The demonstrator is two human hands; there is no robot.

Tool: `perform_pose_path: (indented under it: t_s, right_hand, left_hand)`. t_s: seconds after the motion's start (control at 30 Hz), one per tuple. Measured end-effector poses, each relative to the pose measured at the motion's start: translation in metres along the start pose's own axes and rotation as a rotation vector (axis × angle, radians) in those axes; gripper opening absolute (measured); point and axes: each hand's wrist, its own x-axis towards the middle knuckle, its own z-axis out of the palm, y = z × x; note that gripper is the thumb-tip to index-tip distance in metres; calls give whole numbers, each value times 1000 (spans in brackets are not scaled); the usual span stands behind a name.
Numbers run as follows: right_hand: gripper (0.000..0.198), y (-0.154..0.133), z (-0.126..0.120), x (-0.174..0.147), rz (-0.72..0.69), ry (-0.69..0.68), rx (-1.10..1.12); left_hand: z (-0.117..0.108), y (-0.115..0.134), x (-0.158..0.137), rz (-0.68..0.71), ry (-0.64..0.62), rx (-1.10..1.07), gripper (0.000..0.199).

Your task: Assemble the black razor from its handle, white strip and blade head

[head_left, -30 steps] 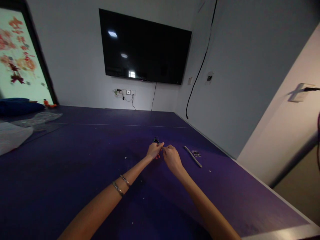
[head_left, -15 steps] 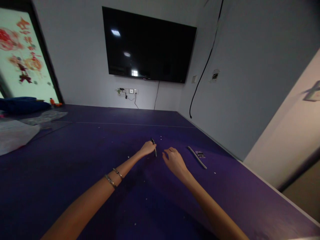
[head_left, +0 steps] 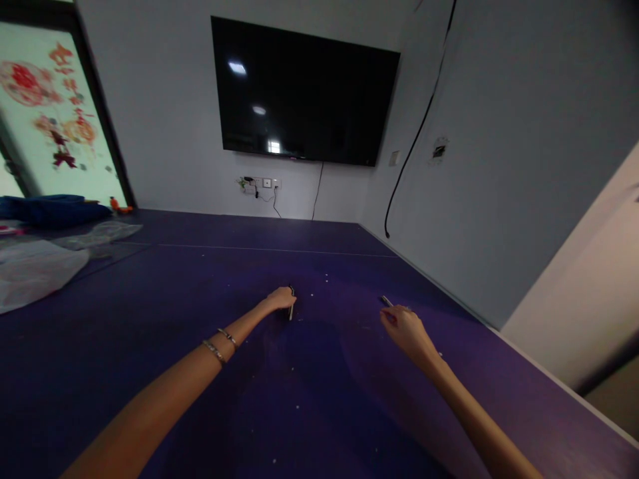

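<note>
over one purple table [head_left: 349,426], the left hand [head_left: 281,299] is closed round one slim piece [head_left: 291,311], and the right hand [head_left: 405,329] has its fingers curled at one grey strip [head_left: 387,301]; whether it grips the strip i cannot tell. two bracelets [head_left: 214,350] circle the left forearm [head_left: 170,399], and several white specks [head_left: 297,407] dot the table. the hands are well apart, a broad stretch of table between them; the right hand is nearer the pale right edge [head_left: 549,372], and the far edge [head_left: 224,216] meets the wall [head_left: 170,120] well beyond both. the slim piece sticks out below the left hand, narrow and straight, dark at its top and pale lower down, finer detail too small to tell
</note>
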Motion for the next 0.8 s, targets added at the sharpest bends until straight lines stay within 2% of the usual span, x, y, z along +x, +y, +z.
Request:
perform_pose_path:
  t_s: [0.2, 0.4, 0.57, 0.8]
  right_hand:
    - [28, 25, 0, 1, 6, 3, -44]
    - [28, 34, 0, 4, -2, 27, -55]
    - [27, 41, 1, 7, 54, 36, -35]
    - [28, 60, 5, 17, 137, -29, -18]
  left_hand:
    - [7, -2, 4, -2, 18, 9, 33]
    - [4, 4, -3, -24, 20, 5, 35]
    - [2, 9, -9, -51, 21, 3, 35]
    - [3, 10, -9, -67, 7, 16, 37]
